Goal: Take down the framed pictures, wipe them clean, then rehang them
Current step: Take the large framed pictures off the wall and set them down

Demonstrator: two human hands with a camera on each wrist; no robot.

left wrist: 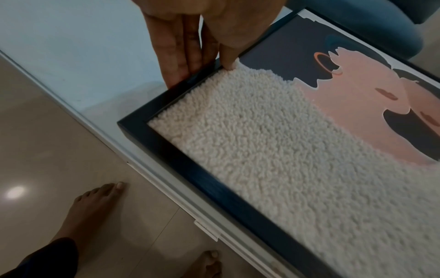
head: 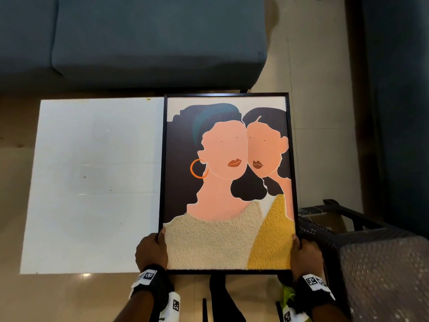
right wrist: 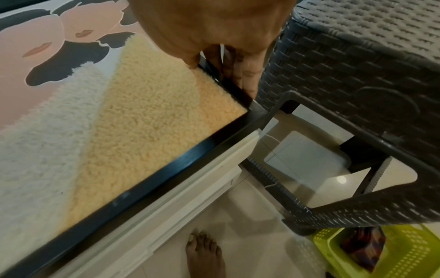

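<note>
A black-framed picture (head: 227, 182) of two faces with cream and yellow tufted parts lies face up over the right end of a white glass-topped table (head: 92, 182). My left hand (head: 152, 251) holds its lower left side, thumb on the front, fingers (left wrist: 176, 56) under the frame (left wrist: 181, 156). My right hand (head: 305, 254) holds the lower right side the same way, thumb on the yellow part, fingers (right wrist: 245, 75) beneath the frame (right wrist: 166, 169). Whether the picture (right wrist: 95, 122) rests flat on the table or hangs just above it I cannot tell.
A dark woven plastic chair (head: 371, 263) stands close at the right, almost touching the frame. A blue sofa (head: 151, 36) runs along the far side. A yellow-green basket (right wrist: 381, 250) sits on the tiled floor under the chair. My bare feet (left wrist: 95, 206) stand at the table's near edge.
</note>
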